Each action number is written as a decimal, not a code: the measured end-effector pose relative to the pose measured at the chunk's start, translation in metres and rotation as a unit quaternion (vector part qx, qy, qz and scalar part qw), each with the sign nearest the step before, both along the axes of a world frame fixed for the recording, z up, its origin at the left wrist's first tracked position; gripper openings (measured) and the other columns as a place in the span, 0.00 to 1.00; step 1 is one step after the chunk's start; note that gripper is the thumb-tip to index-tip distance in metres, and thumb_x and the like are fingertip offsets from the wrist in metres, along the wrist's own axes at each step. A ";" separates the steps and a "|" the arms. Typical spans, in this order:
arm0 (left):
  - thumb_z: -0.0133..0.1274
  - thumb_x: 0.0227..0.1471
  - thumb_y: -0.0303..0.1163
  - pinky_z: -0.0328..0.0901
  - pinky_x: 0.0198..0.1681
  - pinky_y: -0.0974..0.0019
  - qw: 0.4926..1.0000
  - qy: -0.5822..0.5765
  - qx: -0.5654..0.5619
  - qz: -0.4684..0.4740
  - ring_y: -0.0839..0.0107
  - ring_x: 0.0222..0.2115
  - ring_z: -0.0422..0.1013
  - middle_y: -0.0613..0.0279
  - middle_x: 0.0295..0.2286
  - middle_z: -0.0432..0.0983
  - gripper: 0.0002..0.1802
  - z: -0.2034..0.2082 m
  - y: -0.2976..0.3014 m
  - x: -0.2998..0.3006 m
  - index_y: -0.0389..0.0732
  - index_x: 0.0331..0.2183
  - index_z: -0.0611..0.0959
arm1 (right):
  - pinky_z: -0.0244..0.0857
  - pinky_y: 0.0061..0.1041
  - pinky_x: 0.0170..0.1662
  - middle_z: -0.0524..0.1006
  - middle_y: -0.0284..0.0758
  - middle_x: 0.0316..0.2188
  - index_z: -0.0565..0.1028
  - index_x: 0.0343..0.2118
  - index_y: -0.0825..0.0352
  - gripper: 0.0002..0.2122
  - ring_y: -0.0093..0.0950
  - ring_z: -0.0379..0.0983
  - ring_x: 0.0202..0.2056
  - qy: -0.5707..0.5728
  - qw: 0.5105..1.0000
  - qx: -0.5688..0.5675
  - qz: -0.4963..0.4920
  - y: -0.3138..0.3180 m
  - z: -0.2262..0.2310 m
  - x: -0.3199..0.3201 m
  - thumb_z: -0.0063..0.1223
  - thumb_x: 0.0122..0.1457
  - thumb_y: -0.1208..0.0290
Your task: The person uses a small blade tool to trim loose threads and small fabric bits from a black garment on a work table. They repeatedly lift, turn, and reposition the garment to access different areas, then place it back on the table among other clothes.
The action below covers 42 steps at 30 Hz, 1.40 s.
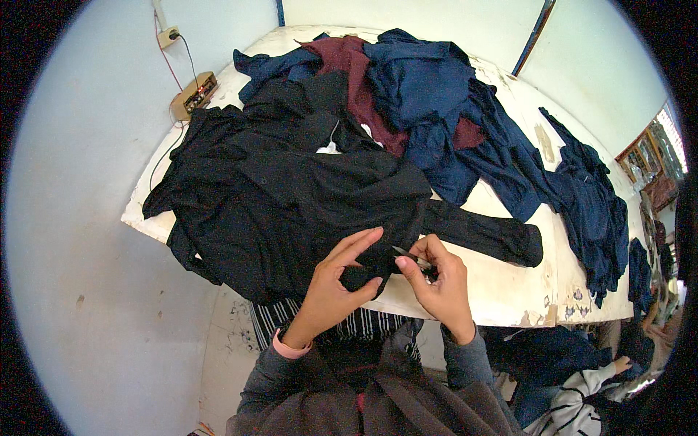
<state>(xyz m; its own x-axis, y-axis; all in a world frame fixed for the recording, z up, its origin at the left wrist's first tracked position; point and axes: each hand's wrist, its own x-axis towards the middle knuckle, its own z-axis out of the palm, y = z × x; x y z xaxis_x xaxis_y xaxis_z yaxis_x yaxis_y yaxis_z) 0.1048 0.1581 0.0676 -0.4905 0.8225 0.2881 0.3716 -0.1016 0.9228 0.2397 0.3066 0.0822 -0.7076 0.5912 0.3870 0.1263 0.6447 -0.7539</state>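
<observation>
A black long-sleeved garment (pixel 291 189) lies spread and rumpled over the near left of the table, with one sleeve (pixel 487 232) stretched to the right. At its near edge my left hand (pixel 336 280) rests over the cloth, thumb and fingers spread in a C shape, gripping nothing. Just to the right, my right hand (pixel 440 283) is closed around small pointed metal snips (pixel 404 253). Their thin blades point left toward the garment; the handle is mostly hidden by the fingers. A small white piece (pixel 329 147) lies on the black cloth near its far part.
Navy garments (pixel 422 87) and a maroon cloth (pixel 356 73) are heaped at the back of the pale, worn table (pixel 502 291). More navy clothing (pixel 592 211) hangs toward the right edge. A brown box (pixel 195 96) with a cable sits at the left wall. Another person's sleeve (pixel 582 396) shows lower right.
</observation>
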 end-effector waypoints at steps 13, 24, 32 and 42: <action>0.63 0.46 0.22 0.71 0.48 0.66 1.000 -0.003 0.003 -0.009 0.67 0.56 0.69 0.59 0.61 0.67 0.40 -0.002 0.000 0.003 0.47 0.62 0.72 | 0.63 0.25 0.25 0.77 0.35 0.18 0.78 0.27 0.66 0.12 0.25 0.73 0.20 -0.097 0.994 0.046 -0.013 -0.004 0.010 0.009 0.66 0.56 0.62; 0.52 0.47 0.25 0.67 0.35 0.65 0.920 0.383 0.049 0.070 0.70 0.31 0.78 0.68 0.44 0.83 0.26 -0.019 0.010 -0.007 0.47 0.51 0.81 | 0.55 0.30 0.27 0.72 0.31 0.16 0.83 0.26 0.62 0.11 0.29 0.64 0.20 0.207 0.970 -0.023 0.123 0.042 0.060 0.112 0.68 0.34 0.71; 0.52 0.38 0.18 0.64 0.34 0.62 0.818 0.431 0.011 0.381 0.62 0.32 0.75 0.66 0.38 0.84 0.28 -0.008 -0.042 -0.087 0.51 0.43 0.87 | 0.65 0.34 0.36 0.75 0.36 0.25 0.80 0.31 0.65 0.11 0.34 0.70 0.29 0.299 0.849 -0.199 -0.388 0.134 0.026 0.325 0.63 0.45 0.66; 0.51 0.57 0.30 0.67 0.36 0.72 0.967 -0.024 0.094 0.237 0.78 0.32 0.73 0.69 0.30 0.79 0.08 0.051 -0.146 -0.176 0.36 0.33 0.82 | 0.67 0.30 0.40 0.78 0.35 0.30 0.79 0.37 0.68 0.11 0.30 0.72 0.33 0.198 0.875 -0.109 -0.428 0.216 0.067 0.300 0.60 0.59 0.64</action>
